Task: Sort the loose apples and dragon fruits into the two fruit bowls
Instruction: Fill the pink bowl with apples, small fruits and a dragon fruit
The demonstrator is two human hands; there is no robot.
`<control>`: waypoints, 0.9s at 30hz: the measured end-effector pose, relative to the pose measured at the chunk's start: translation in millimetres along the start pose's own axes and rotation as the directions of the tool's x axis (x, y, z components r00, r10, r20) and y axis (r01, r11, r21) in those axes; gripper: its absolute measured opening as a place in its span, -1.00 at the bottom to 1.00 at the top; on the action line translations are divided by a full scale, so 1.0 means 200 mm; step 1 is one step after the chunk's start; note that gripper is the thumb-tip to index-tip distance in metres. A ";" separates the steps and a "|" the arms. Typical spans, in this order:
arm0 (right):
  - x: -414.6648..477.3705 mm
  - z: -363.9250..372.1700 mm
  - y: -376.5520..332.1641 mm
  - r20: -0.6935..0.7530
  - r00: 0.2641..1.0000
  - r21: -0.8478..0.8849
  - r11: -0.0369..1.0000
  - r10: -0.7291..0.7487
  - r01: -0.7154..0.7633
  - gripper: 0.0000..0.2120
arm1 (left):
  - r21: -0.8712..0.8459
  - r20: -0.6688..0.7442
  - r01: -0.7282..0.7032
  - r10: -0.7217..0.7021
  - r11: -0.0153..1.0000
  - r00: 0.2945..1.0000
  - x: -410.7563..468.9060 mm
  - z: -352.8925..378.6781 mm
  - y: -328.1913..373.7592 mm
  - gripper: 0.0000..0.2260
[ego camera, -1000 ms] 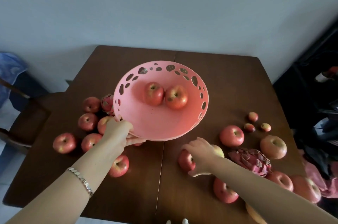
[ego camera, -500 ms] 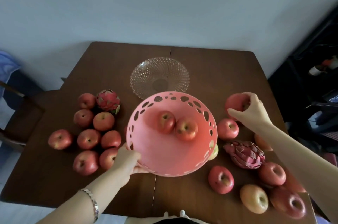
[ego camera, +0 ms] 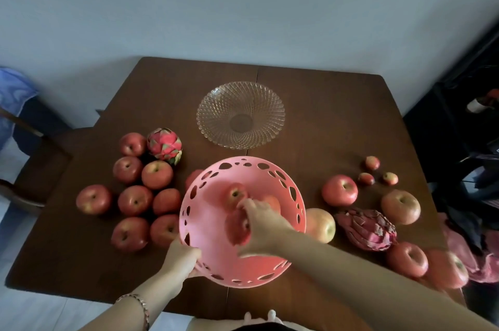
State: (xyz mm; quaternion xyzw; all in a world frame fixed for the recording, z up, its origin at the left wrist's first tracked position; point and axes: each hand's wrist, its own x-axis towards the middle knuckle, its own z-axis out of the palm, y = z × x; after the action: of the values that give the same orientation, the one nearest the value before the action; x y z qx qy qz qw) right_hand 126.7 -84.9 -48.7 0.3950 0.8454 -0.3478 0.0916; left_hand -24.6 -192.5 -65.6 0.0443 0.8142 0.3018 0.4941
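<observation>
Fingers of the right hand curled around a red apple inside the perforated pink plastic bowl, where two more apples lay. The left hand clenched that bowl's near-left rim, holding it tilted over the dark wooden table. Beyond the pink bowl stood a clear cut-glass bowl. Left of it lay loose apples and a bright pink dragon fruit; right of it, more apples and a darker dragon fruit.
</observation>
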 end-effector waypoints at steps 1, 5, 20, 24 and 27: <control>0.03 0.06 -0.03 0.018 1.000 -0.043 0.999 -0.009 0.010 -0.21 | 0.002 0.017 0.001 -0.001 1.000 1.000 0.00 0.01 0.00 -0.62; 0.13 0.23 -0.10 0.027 0.999 -0.146 0.989 -0.030 0.033 -0.19 | 0.011 0.006 -0.035 0.035 0.999 0.999 0.00 0.02 0.01 -0.67; -0.10 -0.34 0.50 -0.309 0.868 -0.020 0.909 0.389 -0.415 -0.47 | 0.816 0.272 -0.566 0.790 0.112 0.549 -0.03 0.12 0.18 -0.46; -0.13 -0.18 0.62 0.076 0.949 -0.468 0.851 0.306 -0.237 -0.30 | 0.807 0.516 -0.589 0.548 -0.052 0.658 -0.05 0.23 0.23 -0.47; -0.17 -0.11 0.60 0.101 0.956 -0.467 0.862 0.276 -0.199 -0.20 | 0.837 0.536 -0.516 0.456 -0.180 0.710 -0.05 0.29 0.19 -0.43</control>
State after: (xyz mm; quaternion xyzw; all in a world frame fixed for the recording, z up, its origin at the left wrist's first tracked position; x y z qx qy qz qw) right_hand 239.2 -37.4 -80.5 0.4342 0.8370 -0.1593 0.2925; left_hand 20.4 -138.8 -56.4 0.6742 0.6946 -0.1638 0.1903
